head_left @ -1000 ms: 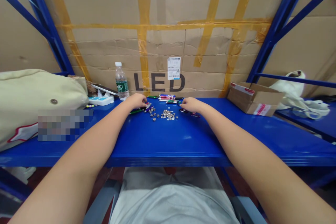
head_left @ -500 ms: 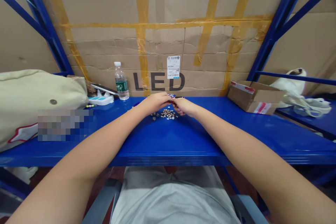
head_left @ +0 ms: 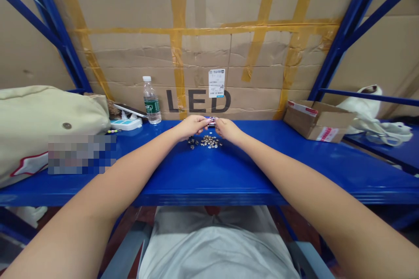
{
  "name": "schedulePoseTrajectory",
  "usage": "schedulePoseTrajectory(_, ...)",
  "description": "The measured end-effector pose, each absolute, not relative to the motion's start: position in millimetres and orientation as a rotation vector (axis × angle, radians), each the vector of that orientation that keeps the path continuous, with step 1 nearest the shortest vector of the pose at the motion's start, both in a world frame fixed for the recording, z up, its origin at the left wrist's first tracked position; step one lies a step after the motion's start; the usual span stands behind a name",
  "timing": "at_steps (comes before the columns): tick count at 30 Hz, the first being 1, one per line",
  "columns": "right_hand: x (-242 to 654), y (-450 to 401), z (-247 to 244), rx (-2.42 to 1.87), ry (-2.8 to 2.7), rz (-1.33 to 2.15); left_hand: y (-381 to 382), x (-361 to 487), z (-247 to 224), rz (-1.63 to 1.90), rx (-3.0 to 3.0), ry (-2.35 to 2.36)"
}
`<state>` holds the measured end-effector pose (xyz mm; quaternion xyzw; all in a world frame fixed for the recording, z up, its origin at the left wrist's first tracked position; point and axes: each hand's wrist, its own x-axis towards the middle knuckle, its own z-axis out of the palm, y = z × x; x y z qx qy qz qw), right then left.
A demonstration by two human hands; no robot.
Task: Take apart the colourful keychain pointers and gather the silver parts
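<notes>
My left hand (head_left: 191,126) and my right hand (head_left: 228,129) meet over the far part of the blue table. Their closed fingers pinch a small shiny purple-and-silver piece (head_left: 212,122) from both sides; its kind is too small to make out. Just below the hands lies a loose pile of small round metal pieces (head_left: 210,141), gold and silver like coins or buttons. Beside it on the left is a cluster of darker small pieces (head_left: 192,142), partly behind my left hand.
A water bottle (head_left: 151,101) stands at the back left, next to a white power strip (head_left: 126,124). A cream bag (head_left: 52,117) covers the left end of the table (head_left: 209,178). At right sits an open cardboard box (head_left: 317,121). A taped cardboard sheet (head_left: 137,61) walls the back.
My hands have drawn slightly apart, and the shiny piece between them shows more. My right fingers have lifted away from the pile of metal pieces.
</notes>
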<state>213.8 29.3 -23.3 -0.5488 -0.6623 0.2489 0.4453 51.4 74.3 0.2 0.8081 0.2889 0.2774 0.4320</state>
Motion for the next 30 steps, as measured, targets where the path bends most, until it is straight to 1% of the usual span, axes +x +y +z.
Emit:
schedulePoseTrajectory(5, 211, 26, -22, -1.349, -1.783, 0.313, 71, 46, 7, 0.554, 1.689, 0.707)
schedulePoseTrajectory(8, 212, 27, -22, -1.32, -1.78, 0.253, 72, 46, 5, 0.545, 1.741, 0.746)
schedulePoseTrajectory(10, 214, 30, -23, -1.328, -1.736, 0.364, 75, 49, 1, 0.655, 1.967, 0.741)
schedulePoseTrajectory(14, 217, 33, -24, -1.308, -1.62, 0.752, 80, 53, -5, 0.925, 2.575, 0.636)
schedulePoseTrajectory(16, 216, 32, -25, -1.262, -1.587, 0.817, 79, 54, -5, 0.967, 2.724, 0.615)
schedulePoseTrajectory(18, 215, 32, -25, -1.23, -1.588, 0.788, 76, 54, -2, 0.971, 2.737, 0.646)
schedulePoseTrajectory(20, 215, 32, -24, -1.246, -1.621, 0.698, 73, 53, 1, 0.912, 2.639, 0.711)
schedulePoseTrajectory(22, 215, 31, -23, -1.298, -1.678, 0.547, 71, 52, 2, 0.78, 2.442, 0.747)
schedulePoseTrajectory(27, 217, 24, -16, -1.288, -1.909, 0.108, 75, 46, 2, 0.499, 1.882, 0.645)
schedulePoseTrajectory(30, 218, 23, -13, -1.258, -1.958, -0.06, 76, 45, 4, 0.457, 1.91, 0.644)
